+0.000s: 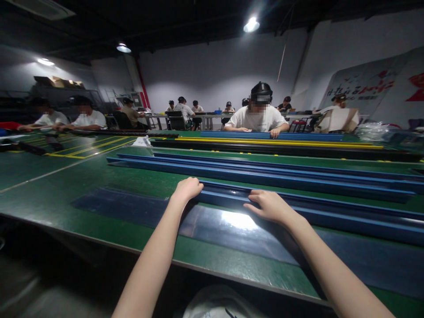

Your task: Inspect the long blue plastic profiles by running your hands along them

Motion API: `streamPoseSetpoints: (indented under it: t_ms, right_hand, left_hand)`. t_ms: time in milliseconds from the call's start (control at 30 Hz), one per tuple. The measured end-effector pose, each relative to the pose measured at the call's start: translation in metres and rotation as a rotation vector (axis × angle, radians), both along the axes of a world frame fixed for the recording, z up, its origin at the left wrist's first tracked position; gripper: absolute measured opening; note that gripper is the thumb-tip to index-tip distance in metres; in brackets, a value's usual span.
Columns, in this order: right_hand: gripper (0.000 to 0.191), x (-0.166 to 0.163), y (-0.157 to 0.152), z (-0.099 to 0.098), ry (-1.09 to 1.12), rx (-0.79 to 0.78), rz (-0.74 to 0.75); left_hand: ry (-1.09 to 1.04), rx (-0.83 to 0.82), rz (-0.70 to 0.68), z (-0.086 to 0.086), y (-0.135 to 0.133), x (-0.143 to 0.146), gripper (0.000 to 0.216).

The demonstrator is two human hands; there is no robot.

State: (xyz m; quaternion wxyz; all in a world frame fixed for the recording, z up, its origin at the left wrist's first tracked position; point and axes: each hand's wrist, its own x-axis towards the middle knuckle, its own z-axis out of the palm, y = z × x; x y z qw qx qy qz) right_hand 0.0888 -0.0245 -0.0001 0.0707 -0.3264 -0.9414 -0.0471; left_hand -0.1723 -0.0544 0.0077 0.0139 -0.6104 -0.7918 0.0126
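Observation:
A long blue channel-shaped profile lies across the table in front of me, running off to the right. Around its left end is my left hand, fingers curled over and closed on it. My right hand grips the near wall of the same profile further right, its fingertips over the edge and the thumb on the near side. Parts of both hands' fingers are hidden behind the profile. Under my forearms a flat, shiny dark-blue strip lies along the table's near side, reflecting a lamp.
More blue profiles lie behind mine on the green table. Beyond them are black and yellow bars and a small white object. Across the table, a co-worker handles another blue profile. Other people sit further back.

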Motion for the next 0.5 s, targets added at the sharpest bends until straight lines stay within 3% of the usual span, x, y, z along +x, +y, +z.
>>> streamPoseSetpoints:
  t_ms: [500]
  right_hand:
    - [0.038,0.0006,-0.0003,0.0004,-0.004,0.024,0.002]
  left_hand:
    - [0.056,0.056,0.047,0.0044,-0.0029,0.0017,0.042]
